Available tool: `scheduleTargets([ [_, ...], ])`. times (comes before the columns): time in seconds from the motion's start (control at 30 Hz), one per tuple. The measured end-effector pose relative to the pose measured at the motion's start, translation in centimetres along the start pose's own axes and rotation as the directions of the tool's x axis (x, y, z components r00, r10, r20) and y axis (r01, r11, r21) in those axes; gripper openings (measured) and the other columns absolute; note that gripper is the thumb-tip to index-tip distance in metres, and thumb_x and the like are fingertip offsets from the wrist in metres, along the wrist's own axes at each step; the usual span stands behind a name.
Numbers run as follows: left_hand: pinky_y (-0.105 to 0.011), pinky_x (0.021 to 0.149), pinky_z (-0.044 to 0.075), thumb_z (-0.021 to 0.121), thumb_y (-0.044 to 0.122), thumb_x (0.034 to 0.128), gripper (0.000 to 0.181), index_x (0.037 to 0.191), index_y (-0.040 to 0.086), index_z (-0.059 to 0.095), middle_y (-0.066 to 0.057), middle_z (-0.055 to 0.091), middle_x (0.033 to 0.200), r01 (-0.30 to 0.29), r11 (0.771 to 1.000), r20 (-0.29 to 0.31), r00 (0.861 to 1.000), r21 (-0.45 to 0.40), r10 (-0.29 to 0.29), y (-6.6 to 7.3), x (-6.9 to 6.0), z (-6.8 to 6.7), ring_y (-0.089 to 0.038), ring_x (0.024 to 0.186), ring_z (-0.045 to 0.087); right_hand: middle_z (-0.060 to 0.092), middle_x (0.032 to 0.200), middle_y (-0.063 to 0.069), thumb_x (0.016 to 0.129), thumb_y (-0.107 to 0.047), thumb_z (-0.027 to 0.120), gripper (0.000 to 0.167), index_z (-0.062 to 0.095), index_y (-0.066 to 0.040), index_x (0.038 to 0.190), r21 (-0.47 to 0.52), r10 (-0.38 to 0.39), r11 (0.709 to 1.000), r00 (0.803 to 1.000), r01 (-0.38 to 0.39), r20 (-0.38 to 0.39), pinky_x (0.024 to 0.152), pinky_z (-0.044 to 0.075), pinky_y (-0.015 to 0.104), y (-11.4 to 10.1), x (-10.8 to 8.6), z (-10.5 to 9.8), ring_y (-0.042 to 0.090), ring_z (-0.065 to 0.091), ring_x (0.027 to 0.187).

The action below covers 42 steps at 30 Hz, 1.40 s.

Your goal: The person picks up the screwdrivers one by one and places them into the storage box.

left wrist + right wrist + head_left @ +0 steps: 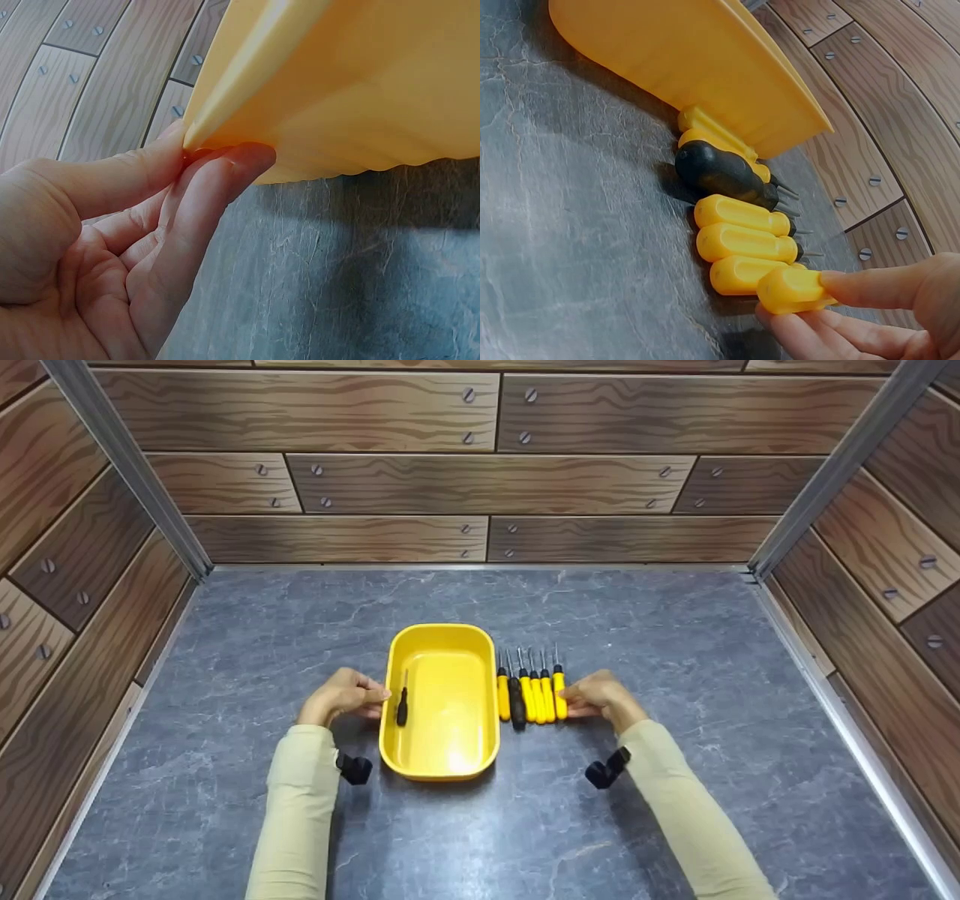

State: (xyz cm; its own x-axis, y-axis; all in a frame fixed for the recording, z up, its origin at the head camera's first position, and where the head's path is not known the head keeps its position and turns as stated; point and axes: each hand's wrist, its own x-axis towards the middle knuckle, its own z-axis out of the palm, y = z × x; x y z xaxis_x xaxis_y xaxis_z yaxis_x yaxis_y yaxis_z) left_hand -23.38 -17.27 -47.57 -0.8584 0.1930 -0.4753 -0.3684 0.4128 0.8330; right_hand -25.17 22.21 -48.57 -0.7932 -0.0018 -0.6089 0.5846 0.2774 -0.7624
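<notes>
A yellow tray (442,712) stands on the table with a small black-handled screwdriver (403,709) lying inside near its left wall. My left hand (341,695) pinches the tray's left rim (225,105) between thumb and fingers. Right of the tray, several screwdrivers lie side by side with their shafts pointing away. Most have yellow handles; a thicker black-handled screwdriver (720,172) is among them. At the row's right end, my right hand (600,696) pinches a yellow screwdriver (791,291) by its handle. In the right wrist view that handle overlaps the neighbouring one.
The grey marbled tabletop (675,645) is bounded by wood-patterned walls (487,484) at the back and both sides. Metal rails (855,750) run along the edges. A black wrist camera (354,769) sits on each sleeve.
</notes>
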Motion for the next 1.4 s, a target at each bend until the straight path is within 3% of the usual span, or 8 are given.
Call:
scheduleTargets([
  [0.1,-0.024,0.072,0.065,0.062,0.007,0.0930,0.031,0.114,-0.015,0.062,-0.002,0.067,0.075,0.004,1.000,-0.004,1.000,0.005,-0.004,0.1,0.0,0.0,-0.006,0.063,0.066,0.063,0.064,0.004,0.086,0.004,0.063,0.028,0.056,0.013,0.112,-0.004,-0.003,1.000,1.000,0.003,-0.002,0.060,0.063,0.020,-0.1,0.0,0.2,0.009,0.065,0.055],
  [0.4,-0.025,0.072,0.065,0.062,0.006,0.0925,0.029,0.113,-0.015,0.062,-0.002,0.067,0.075,0.004,1.000,-0.011,1.000,-0.014,-0.004,0.0,0.0,0.0,-0.007,0.063,0.066,0.062,0.063,0.002,0.086,0.005,0.063,0.014,0.061,0.008,0.100,-0.010,-0.008,1.000,1.000,0.008,-0.011,0.060,0.063,0.020,-0.2,-0.2,0.4,0.010,0.065,0.055],
  [1.4,-0.024,0.071,0.065,0.061,0.005,0.0928,0.028,0.113,-0.015,0.061,-0.001,0.065,0.074,0.001,1.000,-0.006,1.000,-0.016,-0.001,-0.1,0.0,0.1,-0.006,0.062,0.066,0.064,0.063,0.003,0.085,0.005,0.062,0.034,0.056,0.018,0.116,-0.025,-0.068,0.997,0.997,0.069,0.043,0.061,0.063,0.020,-0.7,-1.1,1.4,0.010,0.066,0.057],
])
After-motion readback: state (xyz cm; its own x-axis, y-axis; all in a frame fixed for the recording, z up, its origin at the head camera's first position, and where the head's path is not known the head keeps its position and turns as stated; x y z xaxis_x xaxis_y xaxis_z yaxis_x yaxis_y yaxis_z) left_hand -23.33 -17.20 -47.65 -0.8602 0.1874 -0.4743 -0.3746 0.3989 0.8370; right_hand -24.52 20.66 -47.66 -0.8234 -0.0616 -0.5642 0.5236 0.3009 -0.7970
